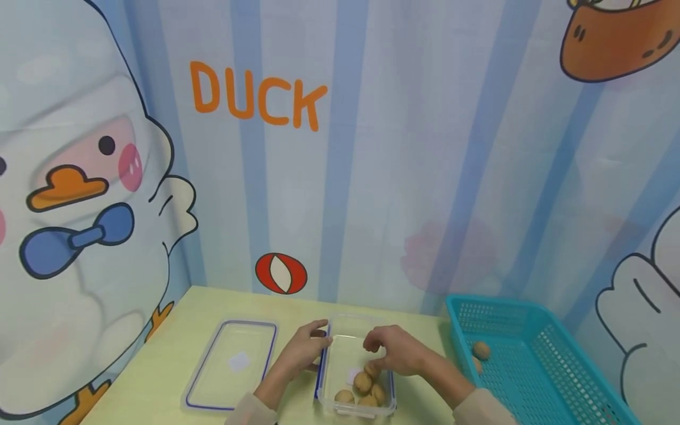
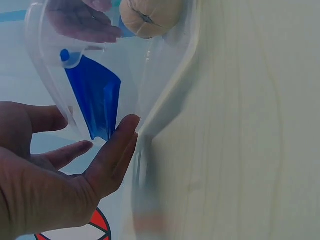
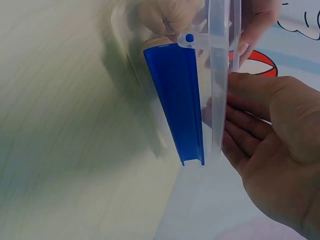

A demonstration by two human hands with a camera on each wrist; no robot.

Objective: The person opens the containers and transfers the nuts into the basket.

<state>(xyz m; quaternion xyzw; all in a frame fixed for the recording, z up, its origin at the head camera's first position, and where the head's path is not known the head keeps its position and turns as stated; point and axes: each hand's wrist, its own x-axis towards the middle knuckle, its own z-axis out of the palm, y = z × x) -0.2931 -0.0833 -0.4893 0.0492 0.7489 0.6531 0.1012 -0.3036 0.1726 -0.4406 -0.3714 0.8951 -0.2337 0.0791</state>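
Note:
A clear plastic box with blue latch flaps stands on the table, several walnuts gathered at its near end. At its left wall is my left hand, thumb at the rim and fingers along the outside, holding the box. In the left wrist view that hand is beside a blue latch flap. My right hand reaches over the right wall, fingers bent loosely above the walnuts. The right wrist view shows this hand behind the box wall, with no walnut visible in it.
A clear lid with a blue seal lies left of the box. To the right is a turquoise perforated basket, holding a walnut and another partly hidden by its rim. A printed curtain hangs behind the table.

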